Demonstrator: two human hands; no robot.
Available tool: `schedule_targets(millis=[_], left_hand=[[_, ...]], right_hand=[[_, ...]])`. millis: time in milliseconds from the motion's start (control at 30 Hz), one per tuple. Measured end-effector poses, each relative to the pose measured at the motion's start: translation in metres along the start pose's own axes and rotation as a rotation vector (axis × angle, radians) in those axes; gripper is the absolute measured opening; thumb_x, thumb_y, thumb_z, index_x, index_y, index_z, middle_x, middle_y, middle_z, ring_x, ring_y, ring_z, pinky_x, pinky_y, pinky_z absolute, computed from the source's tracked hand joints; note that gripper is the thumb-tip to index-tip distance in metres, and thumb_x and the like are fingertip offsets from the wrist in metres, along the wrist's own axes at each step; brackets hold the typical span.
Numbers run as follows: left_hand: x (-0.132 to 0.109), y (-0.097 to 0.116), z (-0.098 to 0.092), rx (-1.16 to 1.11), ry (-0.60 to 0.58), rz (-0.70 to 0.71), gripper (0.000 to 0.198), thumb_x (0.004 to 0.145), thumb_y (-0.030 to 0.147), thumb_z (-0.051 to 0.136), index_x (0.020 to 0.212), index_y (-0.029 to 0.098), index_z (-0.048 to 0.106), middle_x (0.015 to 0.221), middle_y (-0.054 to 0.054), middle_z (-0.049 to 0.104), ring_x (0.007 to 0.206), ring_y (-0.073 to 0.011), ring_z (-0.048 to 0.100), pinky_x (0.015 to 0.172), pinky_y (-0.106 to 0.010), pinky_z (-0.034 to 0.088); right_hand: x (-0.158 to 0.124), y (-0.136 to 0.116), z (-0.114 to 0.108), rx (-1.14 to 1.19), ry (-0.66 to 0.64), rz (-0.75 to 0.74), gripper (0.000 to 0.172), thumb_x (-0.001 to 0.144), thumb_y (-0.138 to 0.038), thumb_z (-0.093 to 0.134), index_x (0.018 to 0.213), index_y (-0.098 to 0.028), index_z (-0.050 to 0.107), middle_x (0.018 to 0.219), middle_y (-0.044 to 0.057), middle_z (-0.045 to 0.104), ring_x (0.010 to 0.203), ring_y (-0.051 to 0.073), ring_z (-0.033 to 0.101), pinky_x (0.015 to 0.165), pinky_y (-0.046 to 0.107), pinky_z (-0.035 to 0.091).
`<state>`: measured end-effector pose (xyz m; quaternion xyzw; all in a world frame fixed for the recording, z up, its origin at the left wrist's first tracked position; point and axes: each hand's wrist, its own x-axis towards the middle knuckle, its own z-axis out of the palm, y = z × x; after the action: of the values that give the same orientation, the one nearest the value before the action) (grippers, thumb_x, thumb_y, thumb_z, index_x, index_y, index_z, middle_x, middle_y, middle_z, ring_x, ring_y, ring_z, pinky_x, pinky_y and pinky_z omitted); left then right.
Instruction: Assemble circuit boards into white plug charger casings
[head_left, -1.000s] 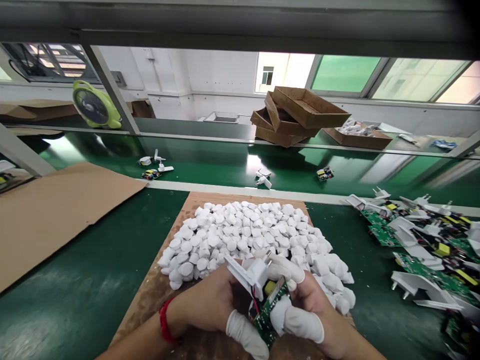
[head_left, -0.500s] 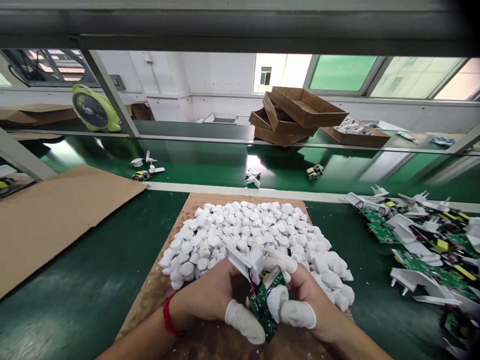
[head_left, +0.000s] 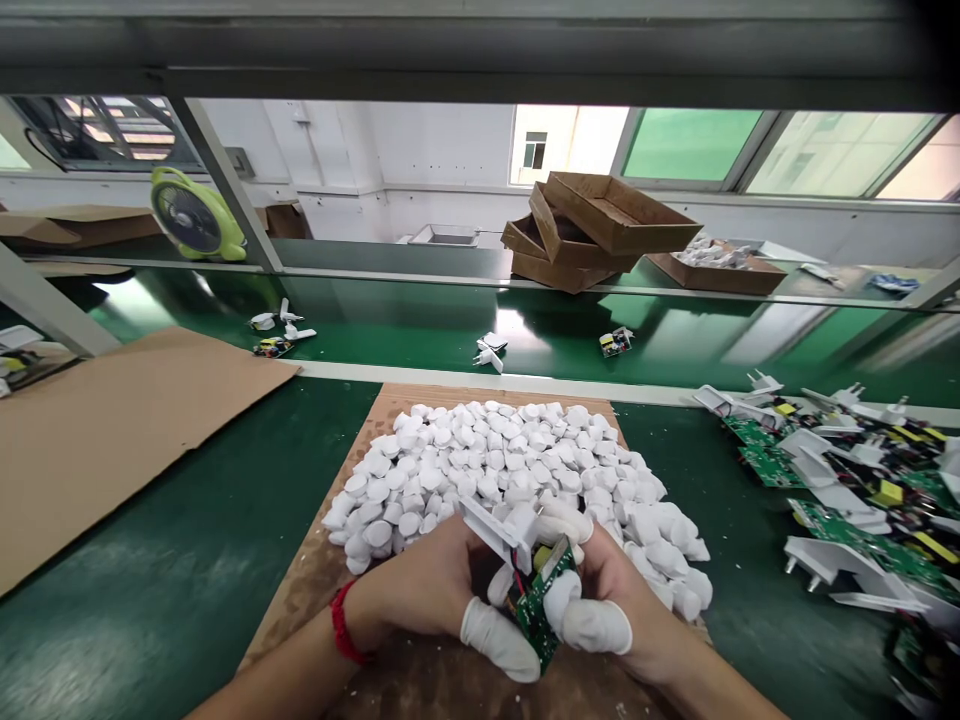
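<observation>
**Left hand (head_left: 416, 580) and right hand (head_left: 622, 610) grip a green circuit board (head_left: 538, 600) and white plug housing (head_left: 499, 530)**

Both hands close tightly around the pair, in front of the person and overlapping the near edge of a heap of white round caps (head_left: 465, 460). The board's long axis points away from the person, tilted, with its far end meeting the housing, which slants toward the left hand. The board sits nearer the right hand, whose white finger cots (head_left: 589, 625) press against it. A red wire (head_left: 516, 566) shows between board and housing. The heap rests on a brown board (head_left: 420, 670) on a green conveyor belt (head_left: 187, 480). Loose circuit boards and housings (head_left: 847, 480) lie to the right; stacked cardboard trays (head_left: 607, 215) stand farther off, before windows.
</observation>
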<state>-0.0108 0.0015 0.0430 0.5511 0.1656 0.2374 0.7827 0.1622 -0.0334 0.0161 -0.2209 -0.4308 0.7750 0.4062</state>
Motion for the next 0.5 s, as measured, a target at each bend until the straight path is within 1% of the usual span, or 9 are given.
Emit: schedule_targets(millis=[100,167,267,333,433,500], left_hand=[[-0.0005,-0.0002,-0.0016,0.032,0.014,-0.005,0.055,0.048,0.025,0.089,0.099,0.014,0.07,0.088,-0.005,0.069,0.087,-0.0229,0.062,0.08,-0.032,0.047],[-0.0008,0.0007,-0.0011,0.04,0.003,-0.009,0.056,0.047,0.025,0.09,0.098,0.014,0.069,0.087,-0.004,0.068,0.083,-0.0211,0.061,0.077,-0.031,0.048],[-0.0009,0.003,0.0015,0.034,-0.008,-0.016,0.051,0.047,0.021,0.089,0.093,0.013,0.069,0.082,-0.002,0.066,0.075,-0.0155,0.057,0.072,-0.027,0.047],[-0.0007,0.0046,0.0032,0.019,-0.001,-0.03,0.047,0.048,0.016,0.088,0.09,0.013,0.068,0.08,0.0,0.065,0.073,-0.0129,0.055,0.07,-0.023,0.046],[-0.0004,0.0062,0.0042,0.027,0.014,-0.052,0.041,0.049,0.007,0.086,0.083,0.013,0.065,0.075,0.003,0.064,0.07,-0.0104,0.054,0.067,-0.02,0.045],[-0.0004,0.0069,0.0045,0.058,0.021,-0.046,0.041,0.048,0.003,0.085,0.081,0.013,0.063,0.074,0.004,0.063,0.069,-0.0096,0.054,0.067,-0.018,0.045]], right_hand=[[0.0019,-0.0025,0.0032,0.013,0.014,-0.002,0.062,0.067,-0.037,0.082,0.121,-0.023,0.055,0.095,0.007,0.068,0.084,0.023,0.065,0.076,0.035,0.05],[0.0021,-0.0021,0.0035,0.019,0.018,-0.005,0.06,0.065,-0.034,0.084,0.118,-0.023,0.058,0.095,0.006,0.068,0.085,0.024,0.065,0.078,0.035,0.05],[0.0011,0.0011,0.0022,0.032,0.032,-0.009,0.053,0.063,-0.031,0.084,0.111,-0.022,0.062,0.093,0.006,0.069,0.085,0.024,0.065,0.076,0.035,0.051],[0.0006,0.0024,0.0023,0.062,0.059,-0.016,0.048,0.063,-0.03,0.083,0.106,-0.021,0.065,0.09,0.006,0.069,0.083,0.023,0.065,0.073,0.033,0.051],[0.0011,-0.0009,0.006,0.086,0.093,-0.02,0.043,0.062,-0.027,0.083,0.101,-0.021,0.067,0.086,0.005,0.069,0.079,0.022,0.064,0.071,0.031,0.05],[0.002,-0.0058,0.0104,0.086,0.087,0.004,0.039,0.061,-0.027,0.082,0.098,-0.02,0.069,0.084,0.005,0.069,0.078,0.022,0.064,0.071,0.032,0.05]])
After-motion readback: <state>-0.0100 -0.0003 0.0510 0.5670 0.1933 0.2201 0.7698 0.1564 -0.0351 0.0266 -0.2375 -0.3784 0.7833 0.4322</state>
